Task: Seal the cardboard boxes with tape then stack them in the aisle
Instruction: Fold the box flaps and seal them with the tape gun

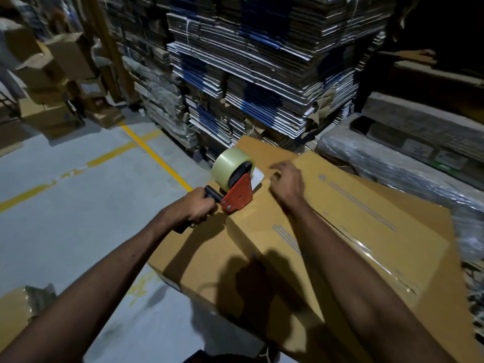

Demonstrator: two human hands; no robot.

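A large brown cardboard box (348, 221) lies in front of me, its top flaps closed, with clear tape along the seam toward the near right. My left hand (195, 209) grips the black handle of a red tape dispenser (237, 193) carrying a roll of clear tape (229, 167). The dispenser sits at the box's far left edge. My right hand (286, 180) rests on the box top just right of the dispenser, fingers spread and slightly bent, pressing the flap.
Tall stacks of flattened cartons (262, 74) stand right behind the box. Wrapped bundles (392, 166) lie at the right. A pile of boxes (52, 82) fills the far left. Grey floor with yellow lines (146, 148) stretches to the left, and a torn box (15, 313) sits near left.
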